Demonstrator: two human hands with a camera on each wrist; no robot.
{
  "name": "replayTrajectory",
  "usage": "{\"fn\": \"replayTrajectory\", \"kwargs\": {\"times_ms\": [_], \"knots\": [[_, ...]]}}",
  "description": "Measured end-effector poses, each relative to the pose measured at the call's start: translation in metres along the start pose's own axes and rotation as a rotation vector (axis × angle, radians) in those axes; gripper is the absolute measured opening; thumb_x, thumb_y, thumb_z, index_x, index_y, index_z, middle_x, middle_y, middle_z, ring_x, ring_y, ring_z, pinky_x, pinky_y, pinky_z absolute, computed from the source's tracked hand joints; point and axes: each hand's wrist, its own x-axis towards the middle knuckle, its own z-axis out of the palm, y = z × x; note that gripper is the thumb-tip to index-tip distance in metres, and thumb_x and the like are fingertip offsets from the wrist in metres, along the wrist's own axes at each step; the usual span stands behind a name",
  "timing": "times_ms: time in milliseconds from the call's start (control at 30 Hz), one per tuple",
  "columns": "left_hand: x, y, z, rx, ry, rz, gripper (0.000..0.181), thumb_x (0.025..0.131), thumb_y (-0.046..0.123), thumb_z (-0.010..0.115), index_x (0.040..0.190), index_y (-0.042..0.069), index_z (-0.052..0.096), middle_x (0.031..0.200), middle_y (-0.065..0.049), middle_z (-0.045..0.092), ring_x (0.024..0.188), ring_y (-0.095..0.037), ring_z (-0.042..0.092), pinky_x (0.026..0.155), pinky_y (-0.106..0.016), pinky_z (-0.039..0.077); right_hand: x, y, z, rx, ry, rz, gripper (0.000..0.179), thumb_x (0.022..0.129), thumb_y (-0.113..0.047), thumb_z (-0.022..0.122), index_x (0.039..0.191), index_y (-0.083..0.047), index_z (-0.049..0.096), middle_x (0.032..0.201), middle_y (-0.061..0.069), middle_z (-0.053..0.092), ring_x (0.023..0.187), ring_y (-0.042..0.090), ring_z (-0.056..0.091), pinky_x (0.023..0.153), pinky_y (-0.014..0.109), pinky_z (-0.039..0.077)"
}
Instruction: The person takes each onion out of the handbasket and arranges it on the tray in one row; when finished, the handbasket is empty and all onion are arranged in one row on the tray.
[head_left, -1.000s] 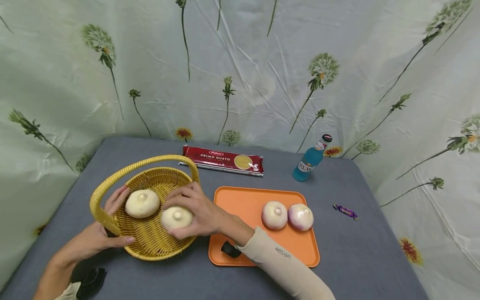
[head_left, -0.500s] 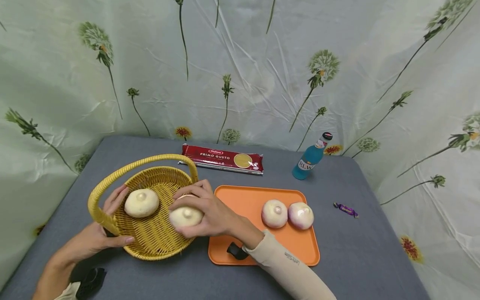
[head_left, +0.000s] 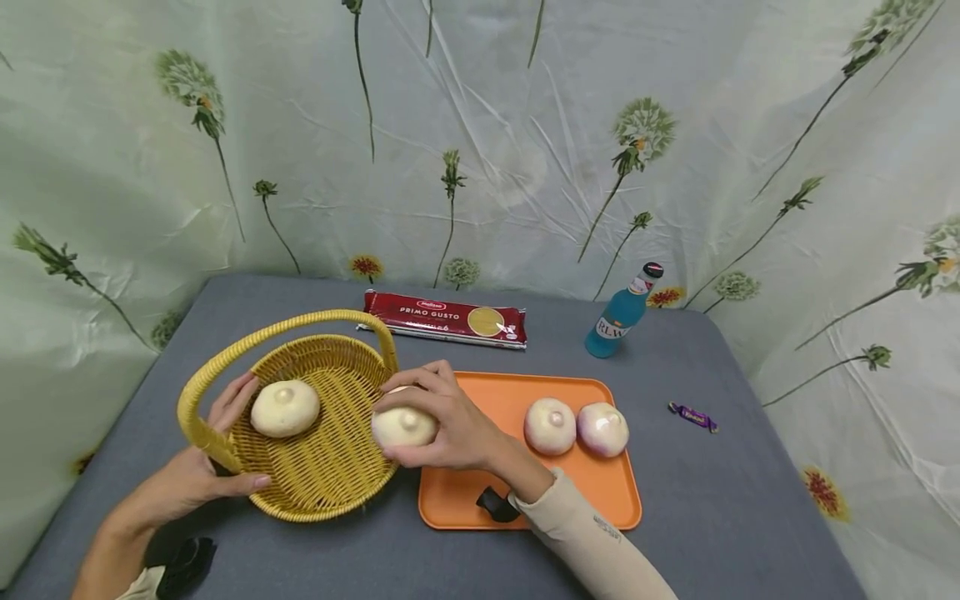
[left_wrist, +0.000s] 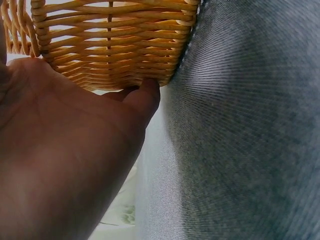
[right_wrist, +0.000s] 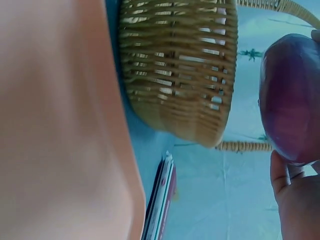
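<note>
My right hand [head_left: 450, 421] grips a white turnip [head_left: 405, 427] between fingers and thumb, over the gap between the basket and the orange tray. Its purple underside shows in the right wrist view, where the turnip [right_wrist: 292, 100] is above the basket's rim height. My left hand [head_left: 191, 471] holds the yellow wicker basket [head_left: 330, 500] at its left side, fingers behind the handle's base and thumb along the near rim. In the left wrist view the thumb lies against the woven wall of the basket [left_wrist: 115, 45]. Another turnip [head_left: 285, 408] sits inside the basket, toward the left.
The orange tray [head_left: 480, 508] lies right of the basket, bearing two turnips [head_left: 551, 427] side by side. Behind stand a red spaghetti packet [head_left: 442, 321] and a blue bottle [head_left: 617, 323]. A purple wrapped candy [head_left: 693, 417] lies far right. The basket's tall handle [head_left: 285, 325] arches over it.
My right hand has carried the turnip rightward, from over the basket's inside to past its right rim, toward the tray. My left hand and the basket have stayed put.
</note>
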Motion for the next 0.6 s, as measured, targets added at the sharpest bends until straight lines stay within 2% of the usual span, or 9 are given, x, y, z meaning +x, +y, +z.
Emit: {"fn": "replayTrajectory", "kwargs": {"times_ms": [600], "knots": [[0.001,0.001,0.001,0.012,0.004,0.009,0.122,0.073,-0.012,0.078,0.163,0.015,-0.001,0.167,-0.002,-0.015,0.146,0.006,-0.011,0.099,-0.002,0.003,-0.031,0.009,-0.024,-0.024,0.034,0.147,0.040,0.082,-0.028,0.081,0.121,-0.024,0.070,0.138,0.000,0.054,0.119,0.020,0.040,0.090,0.034,0.043]]}}
